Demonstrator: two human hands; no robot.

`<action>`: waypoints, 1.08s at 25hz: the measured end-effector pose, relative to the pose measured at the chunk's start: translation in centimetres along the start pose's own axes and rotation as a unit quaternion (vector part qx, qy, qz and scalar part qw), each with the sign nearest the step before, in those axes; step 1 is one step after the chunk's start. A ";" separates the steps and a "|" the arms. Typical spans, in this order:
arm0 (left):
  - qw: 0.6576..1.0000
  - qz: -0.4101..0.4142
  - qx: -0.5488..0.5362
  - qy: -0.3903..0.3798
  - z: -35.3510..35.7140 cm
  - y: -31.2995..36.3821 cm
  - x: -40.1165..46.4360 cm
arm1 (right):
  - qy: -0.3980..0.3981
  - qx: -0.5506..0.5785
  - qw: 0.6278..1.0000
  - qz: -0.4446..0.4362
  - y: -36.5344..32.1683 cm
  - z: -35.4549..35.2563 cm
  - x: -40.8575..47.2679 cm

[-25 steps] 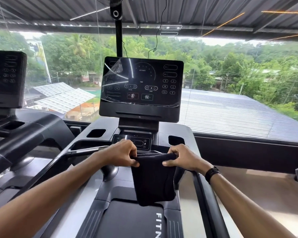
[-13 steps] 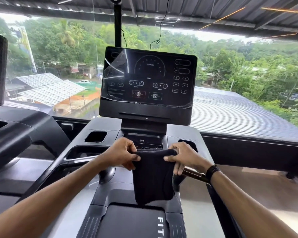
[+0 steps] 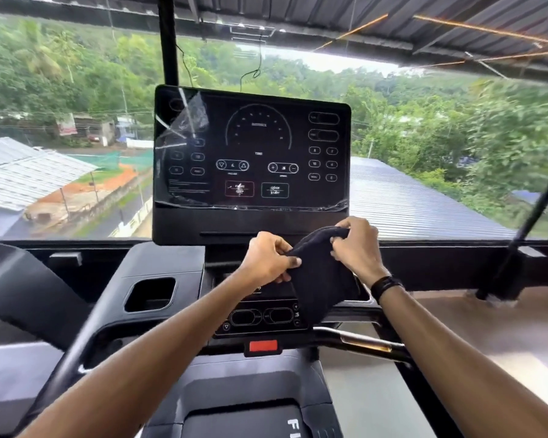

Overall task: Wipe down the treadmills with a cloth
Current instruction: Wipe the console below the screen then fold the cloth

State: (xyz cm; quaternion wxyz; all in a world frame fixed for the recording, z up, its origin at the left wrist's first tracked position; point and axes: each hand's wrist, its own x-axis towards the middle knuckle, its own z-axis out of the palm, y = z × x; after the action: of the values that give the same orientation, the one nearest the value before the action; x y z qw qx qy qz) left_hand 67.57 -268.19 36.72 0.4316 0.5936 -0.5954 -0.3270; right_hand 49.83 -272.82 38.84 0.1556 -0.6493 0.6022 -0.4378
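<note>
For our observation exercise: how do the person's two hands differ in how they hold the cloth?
The right hand grips the cloth at its top edge, higher up; the left hand pinches its side edge, lower down. The right wrist wears a black band; the left is bare. Both hold the same cloth.

- My treadmill (image 3: pixel 159 267) carries everything before me: its dark deck runs beneath my arms.
- On it stands the console screen (image 3: pixel 252 153), upright.
- Below that sit a button panel (image 3: pixel 260 317) and a red stop tab (image 3: pixel 263 346).
</note>
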 end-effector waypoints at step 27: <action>0.906 -0.152 0.351 0.184 -12.5 -26.1 8.0 | -0.472 -0.150 0.705 -0.509 4.6 37.7 7.3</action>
State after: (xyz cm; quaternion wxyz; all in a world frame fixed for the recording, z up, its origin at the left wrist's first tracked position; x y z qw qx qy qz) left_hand 90.54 -276.70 19.39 0.2424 0.8396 -0.4841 -0.0440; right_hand 74.57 -292.83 16.86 0.0737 -0.9935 0.0862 0.0086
